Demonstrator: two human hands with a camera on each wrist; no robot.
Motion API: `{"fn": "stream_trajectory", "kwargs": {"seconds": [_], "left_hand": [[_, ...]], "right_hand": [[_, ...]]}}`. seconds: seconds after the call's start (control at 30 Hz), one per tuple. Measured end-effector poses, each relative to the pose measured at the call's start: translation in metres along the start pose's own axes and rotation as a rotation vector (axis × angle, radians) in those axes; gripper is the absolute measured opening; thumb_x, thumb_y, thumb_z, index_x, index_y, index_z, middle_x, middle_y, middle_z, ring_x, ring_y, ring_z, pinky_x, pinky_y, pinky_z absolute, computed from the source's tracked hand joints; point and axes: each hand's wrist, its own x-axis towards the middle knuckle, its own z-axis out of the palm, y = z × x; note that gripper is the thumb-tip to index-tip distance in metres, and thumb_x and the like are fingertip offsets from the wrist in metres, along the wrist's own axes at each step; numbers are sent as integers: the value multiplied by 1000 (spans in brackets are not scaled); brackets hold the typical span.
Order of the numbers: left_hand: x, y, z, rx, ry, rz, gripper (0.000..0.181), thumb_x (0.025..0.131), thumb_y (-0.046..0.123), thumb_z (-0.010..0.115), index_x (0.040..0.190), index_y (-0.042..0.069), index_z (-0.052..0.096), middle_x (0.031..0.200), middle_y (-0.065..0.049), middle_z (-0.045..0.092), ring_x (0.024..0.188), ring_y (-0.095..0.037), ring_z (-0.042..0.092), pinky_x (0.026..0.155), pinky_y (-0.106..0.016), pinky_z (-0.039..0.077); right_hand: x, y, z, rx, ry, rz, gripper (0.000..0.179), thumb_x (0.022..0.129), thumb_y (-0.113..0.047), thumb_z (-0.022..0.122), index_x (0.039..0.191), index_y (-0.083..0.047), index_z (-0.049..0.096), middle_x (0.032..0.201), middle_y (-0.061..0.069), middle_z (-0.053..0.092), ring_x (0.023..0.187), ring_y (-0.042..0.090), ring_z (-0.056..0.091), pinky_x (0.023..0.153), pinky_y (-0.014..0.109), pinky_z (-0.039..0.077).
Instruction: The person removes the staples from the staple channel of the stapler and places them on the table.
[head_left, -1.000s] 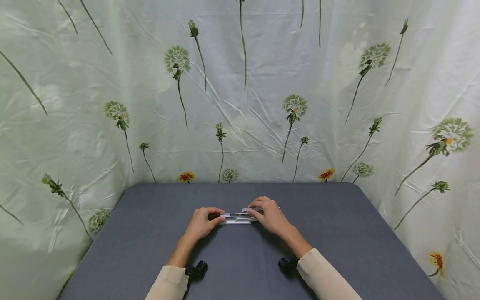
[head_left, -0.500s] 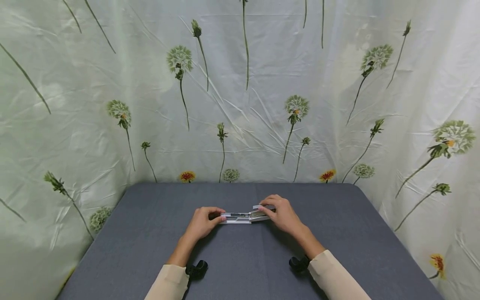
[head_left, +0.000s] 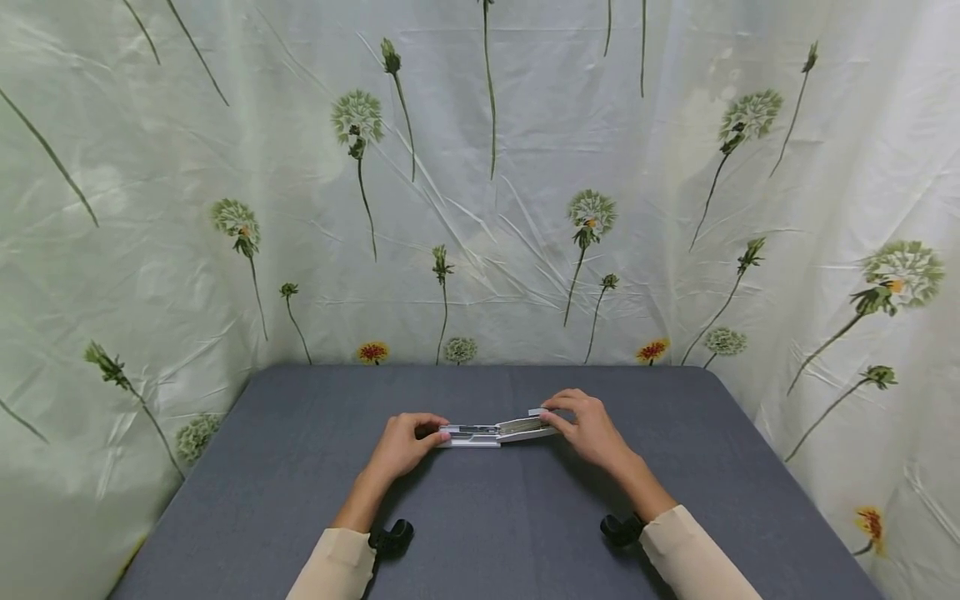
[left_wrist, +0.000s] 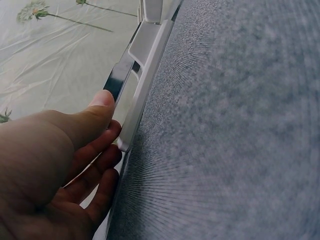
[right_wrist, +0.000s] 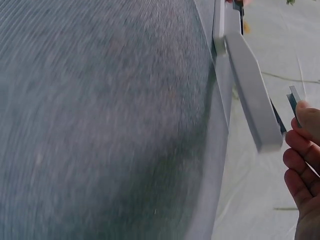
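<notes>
A white and grey stapler (head_left: 472, 443) lies opened out on the table, its upper arm (head_left: 522, 429) swung over to the right and slightly raised. My left hand (head_left: 402, 448) pinches the left end of the stapler, thumb against its metal magazine (left_wrist: 116, 80) in the left wrist view. Between thumb and index finger, my right hand (head_left: 592, 429) holds a short strip of staples (right_wrist: 294, 95). In the right wrist view the strip is apart from the tip of the stapler's arm (right_wrist: 255, 100), with the other fingers loosely curled.
A dark grey cloth covers the table (head_left: 480, 517). Behind it hangs a pale curtain (head_left: 495, 208) printed with dandelions. Black wrist mounts (head_left: 395, 540) show below both hands, near the beige sleeves.
My right hand has moved right with the staple strip, away from the stapler's middle, uncovering more of the upper arm. My left hand stays in place on the stapler.
</notes>
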Motion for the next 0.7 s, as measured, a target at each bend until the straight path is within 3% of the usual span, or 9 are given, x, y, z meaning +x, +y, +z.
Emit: {"fn": "stream_trajectory", "kwargs": {"seconds": [0.7], "left_hand": [[0,0,-1,-10,0,-6,15,88,25,83,103,27,82,100,8,79,93,-10,72,85,-37,57]], "right_hand": [[-16,30,-30,-47,63,17,16,90,-17,81,103,-9,82,104,6,75,101,28,70,84,50,56]]}}
